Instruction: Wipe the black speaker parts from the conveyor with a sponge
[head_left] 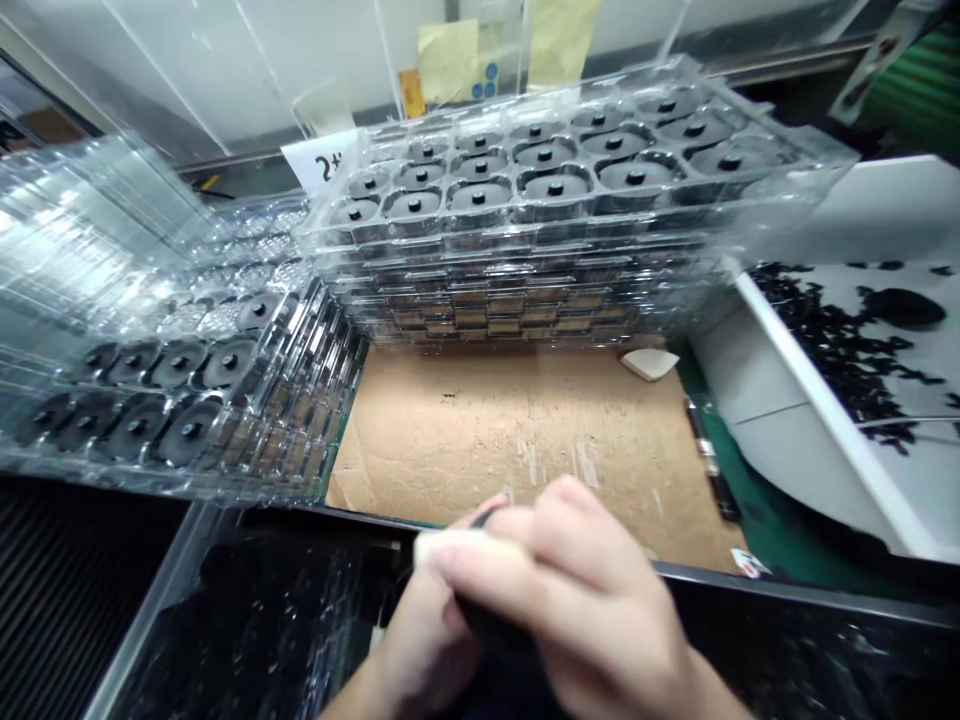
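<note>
Two closed grips show, the left hand (421, 635) around a dark piece (491, 625), the right hand (592, 595) on a pale pad (439, 541), which might skid if pressed unevenly.

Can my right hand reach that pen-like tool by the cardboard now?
Probably yes: the pen-like tool lies uncovered along the right edge of the cardboard, nothing visible standing between it and your right hand. That hand looks busy with a white piece.
</note>
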